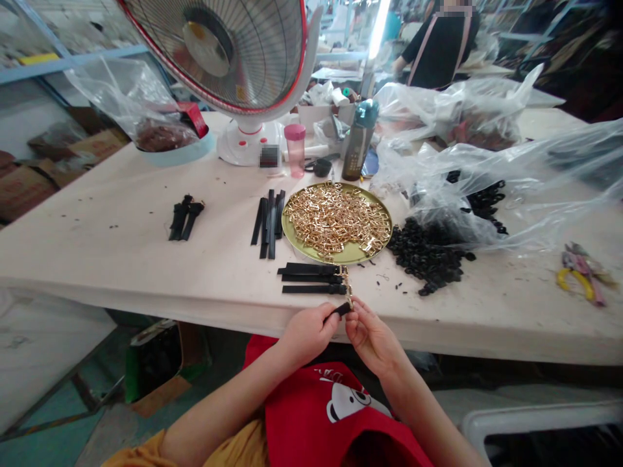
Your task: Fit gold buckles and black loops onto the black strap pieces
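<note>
At the table's front edge my left hand [311,331] is closed around a black strap [342,309]. The fingers of my right hand [372,337] pinch the gold buckle [350,302] at the strap's right end. Just beyond my hands lie several black straps [311,288] side by side, with gold buckles at their right ends. Behind them stands a round gold tray [348,251] heaped with small gold buckles [335,217]. More plain black straps [269,224] lie left of the tray. A pile of small black pieces [433,259] spreads to its right, partly under clear plastic.
A large fan [219,52] stands at the back left, beside a pink cup [294,149] and a dark bottle [359,143]. Yellow-handled pliers [577,279] lie at the right. A bundle of black straps [185,217] sits at the left. A person [440,45] is in the background.
</note>
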A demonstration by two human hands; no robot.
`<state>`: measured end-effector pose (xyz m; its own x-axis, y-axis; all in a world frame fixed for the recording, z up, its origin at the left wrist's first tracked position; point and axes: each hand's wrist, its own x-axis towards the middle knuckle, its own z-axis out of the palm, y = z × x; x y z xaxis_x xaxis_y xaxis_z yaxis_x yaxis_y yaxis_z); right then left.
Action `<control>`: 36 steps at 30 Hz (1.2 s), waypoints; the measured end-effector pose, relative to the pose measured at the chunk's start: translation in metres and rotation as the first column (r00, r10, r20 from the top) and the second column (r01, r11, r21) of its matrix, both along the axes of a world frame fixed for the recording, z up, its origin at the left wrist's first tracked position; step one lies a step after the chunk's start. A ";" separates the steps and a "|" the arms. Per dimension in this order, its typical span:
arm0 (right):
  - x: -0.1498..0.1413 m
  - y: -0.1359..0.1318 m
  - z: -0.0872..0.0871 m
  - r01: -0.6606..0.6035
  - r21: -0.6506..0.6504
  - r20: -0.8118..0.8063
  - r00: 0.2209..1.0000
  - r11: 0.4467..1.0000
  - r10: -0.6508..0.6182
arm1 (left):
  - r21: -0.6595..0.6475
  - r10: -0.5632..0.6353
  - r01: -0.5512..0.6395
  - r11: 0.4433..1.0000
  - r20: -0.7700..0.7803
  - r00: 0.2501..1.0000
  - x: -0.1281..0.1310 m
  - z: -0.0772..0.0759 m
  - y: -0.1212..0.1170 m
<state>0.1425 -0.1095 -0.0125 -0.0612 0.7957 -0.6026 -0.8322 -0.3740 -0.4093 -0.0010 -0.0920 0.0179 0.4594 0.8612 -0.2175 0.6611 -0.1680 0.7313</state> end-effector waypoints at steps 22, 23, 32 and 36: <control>0.005 0.009 -0.004 -0.048 0.177 0.371 0.928 0.983 -0.022 | -0.086 -0.047 0.048 0.995 0.016 0.999 0.003 0.000 0.005; 0.003 0.008 -0.004 -0.071 0.178 0.382 0.924 0.981 -0.003 | -0.105 -0.037 0.044 0.993 0.065 0.997 0.002 0.001 0.004; -0.014 -0.019 -0.014 -0.226 0.213 0.609 0.791 0.951 0.052 | -0.399 0.161 0.005 0.917 0.381 0.910 0.000 -0.011 -0.004; -0.009 -0.019 -0.014 -0.202 0.179 0.558 0.827 0.963 0.070 | -0.423 0.182 -0.019 0.906 0.348 0.920 0.000 -0.014 -0.005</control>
<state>0.1335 -0.1286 -0.0267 0.1053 0.9188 -0.3803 -0.3976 -0.3116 -0.8630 -0.0013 -0.0968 0.0043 0.4911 0.7806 -0.3867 0.3243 0.2482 0.9128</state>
